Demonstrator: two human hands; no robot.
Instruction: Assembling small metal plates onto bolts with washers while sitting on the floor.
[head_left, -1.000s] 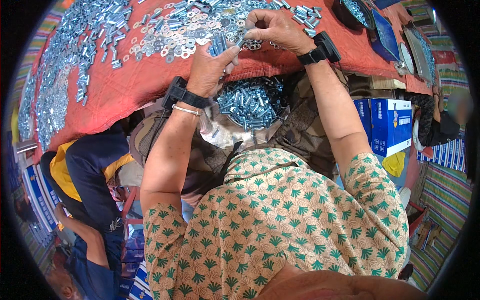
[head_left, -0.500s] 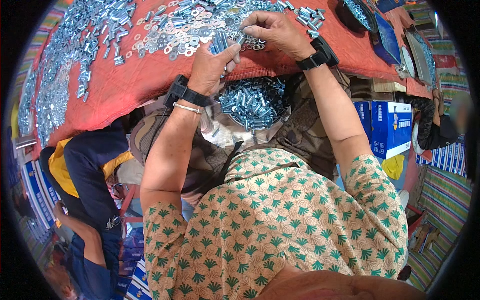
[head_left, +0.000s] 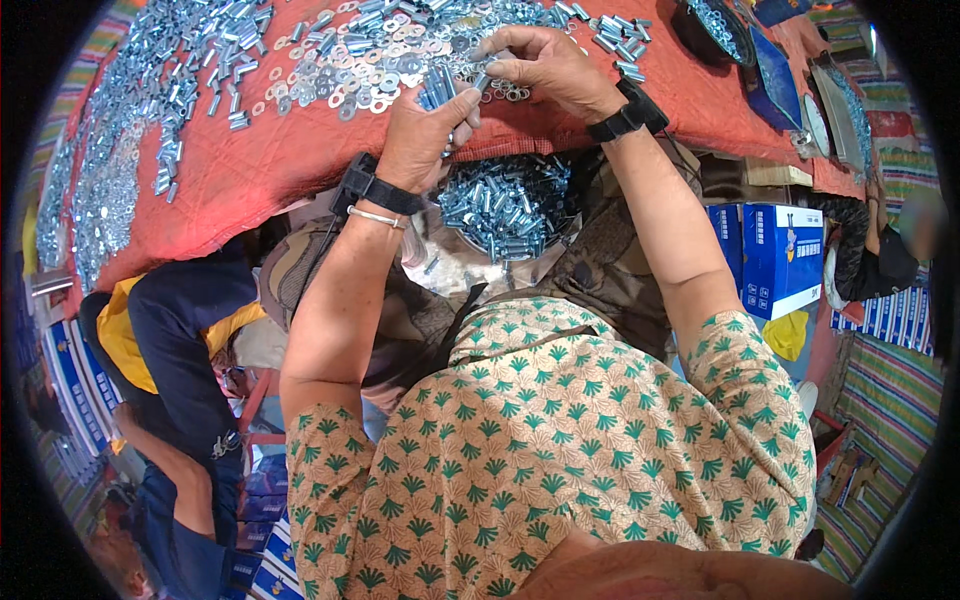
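My left hand [head_left: 422, 138] is closed around a small bunch of shiny metal sleeves [head_left: 437, 88], held over the front edge of the red-covered table [head_left: 290, 165]. My right hand [head_left: 548, 68] is beside it, thumb and index finger bent together at the end of a sleeve by my left thumb. Whether a small part sits in that pinch I cannot make out. Flat washers [head_left: 350, 75] lie scattered on the cloth just beyond my hands. Below them, a container heaped with metal sleeves [head_left: 505, 208] stands at my lap.
Large piles of metal sleeves [head_left: 215, 45] and small shiny parts [head_left: 105, 215] cover the table's left side. A black bowl of parts [head_left: 712, 30] and a blue tray [head_left: 772, 80] stand at the right. A blue-and-white carton [head_left: 775, 258] is below; another person [head_left: 185, 480] sits at left.
My right hand has shifted slightly left, its fingertips closer to the left hand's bunch. The left hand stays nearly in place. The person at left has moved a little.
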